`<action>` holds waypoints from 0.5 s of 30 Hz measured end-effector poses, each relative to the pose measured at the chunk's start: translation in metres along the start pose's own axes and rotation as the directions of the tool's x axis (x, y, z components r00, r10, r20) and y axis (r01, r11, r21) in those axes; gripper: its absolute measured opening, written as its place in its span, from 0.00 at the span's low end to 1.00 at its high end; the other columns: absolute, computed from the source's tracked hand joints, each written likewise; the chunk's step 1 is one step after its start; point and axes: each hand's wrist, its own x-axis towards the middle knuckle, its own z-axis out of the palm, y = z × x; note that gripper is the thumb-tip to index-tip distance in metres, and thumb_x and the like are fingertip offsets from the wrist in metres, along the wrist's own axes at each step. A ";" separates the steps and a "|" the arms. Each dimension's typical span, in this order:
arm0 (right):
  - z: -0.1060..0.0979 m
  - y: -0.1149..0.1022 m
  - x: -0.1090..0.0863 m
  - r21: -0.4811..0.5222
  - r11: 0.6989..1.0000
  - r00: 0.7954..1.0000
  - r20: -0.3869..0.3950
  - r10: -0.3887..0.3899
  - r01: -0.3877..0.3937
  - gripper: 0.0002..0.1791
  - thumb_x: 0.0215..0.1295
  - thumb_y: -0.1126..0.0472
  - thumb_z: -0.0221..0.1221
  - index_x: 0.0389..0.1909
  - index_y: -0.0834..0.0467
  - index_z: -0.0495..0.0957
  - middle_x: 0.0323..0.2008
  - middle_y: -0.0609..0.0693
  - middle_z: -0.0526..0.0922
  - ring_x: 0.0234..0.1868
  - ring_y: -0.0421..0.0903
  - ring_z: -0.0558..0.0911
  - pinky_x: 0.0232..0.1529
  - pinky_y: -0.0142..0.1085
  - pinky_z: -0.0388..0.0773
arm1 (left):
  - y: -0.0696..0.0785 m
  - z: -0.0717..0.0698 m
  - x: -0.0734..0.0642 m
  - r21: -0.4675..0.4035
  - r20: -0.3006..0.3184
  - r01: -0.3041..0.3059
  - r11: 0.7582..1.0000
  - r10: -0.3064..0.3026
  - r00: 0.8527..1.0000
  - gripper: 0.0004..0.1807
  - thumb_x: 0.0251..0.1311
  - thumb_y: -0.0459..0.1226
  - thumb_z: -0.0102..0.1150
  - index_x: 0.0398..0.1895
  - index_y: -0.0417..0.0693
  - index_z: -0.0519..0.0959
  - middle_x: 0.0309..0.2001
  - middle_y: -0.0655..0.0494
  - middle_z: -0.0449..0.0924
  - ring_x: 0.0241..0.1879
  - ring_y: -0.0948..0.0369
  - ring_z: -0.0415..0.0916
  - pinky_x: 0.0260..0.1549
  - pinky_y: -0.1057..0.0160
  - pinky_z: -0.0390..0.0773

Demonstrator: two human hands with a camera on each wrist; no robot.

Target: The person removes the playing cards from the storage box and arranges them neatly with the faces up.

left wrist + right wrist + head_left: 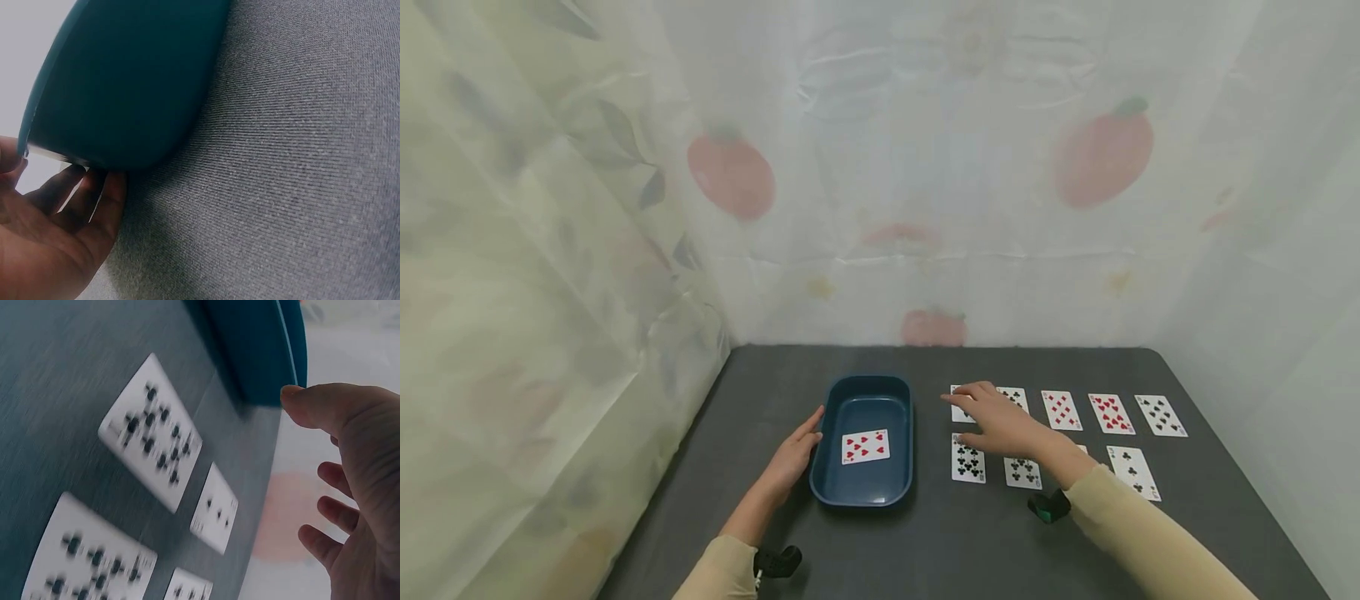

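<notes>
A dark blue tray (875, 493) lies left of the middle of the table, with a red heart card (865, 447) face up inside. My left hand (793, 457) holds the tray's left side, its fingers against the outer wall under the rim in the left wrist view. Over the left end of two rows of playing cards hovers my right hand (1000, 419), fingers spread and nothing in its grasp. It partly covers the back-row card (958, 408) at the left. Just in front of it lies a black club card (967, 462).
The back row continues with a black card (1015, 397), a diamond card (1062, 411), a heart card (1111, 414) and a spade card (1161, 416). In front lie another club card (1023, 474) and a black card (1133, 472). Printed curtains (850, 292) surround the dark table (925, 550).
</notes>
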 end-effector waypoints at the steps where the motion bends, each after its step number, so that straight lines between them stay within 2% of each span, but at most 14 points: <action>1: 0.001 -0.004 0.005 0.004 1.000 1.000 0.000 -0.010 0.010 0.40 0.66 0.50 0.68 0.76 0.53 0.66 0.70 0.56 0.68 0.72 0.57 0.65 0.66 0.55 0.70 | 0.000 0.000 0.000 0.000 -0.001 0.000 1.000 0.000 1.000 0.30 0.80 0.43 0.39 0.83 0.62 0.55 0.82 0.49 0.45 0.80 0.43 0.40 0.72 0.34 0.43; 8: 0.017 -0.037 0.037 -0.021 0.995 0.995 0.002 -0.100 0.100 0.39 0.66 0.49 0.68 0.76 0.51 0.67 0.69 0.52 0.69 0.71 0.53 0.65 0.67 0.51 0.69 | 0.001 0.001 -0.002 0.002 -0.007 0.000 1.000 0.000 1.000 0.30 0.80 0.43 0.40 0.82 0.62 0.55 0.82 0.48 0.46 0.80 0.43 0.41 0.72 0.35 0.43; 15: 0.035 -0.068 0.067 -0.091 0.982 0.984 0.077 -0.159 0.165 0.37 0.67 0.48 0.67 0.75 0.49 0.68 0.69 0.50 0.71 0.72 0.52 0.65 0.69 0.49 0.68 | 0.000 0.004 -0.004 -0.009 -0.015 0.005 1.000 -0.005 1.000 0.30 0.79 0.43 0.41 0.82 0.64 0.56 0.82 0.48 0.47 0.79 0.42 0.42 0.71 0.33 0.45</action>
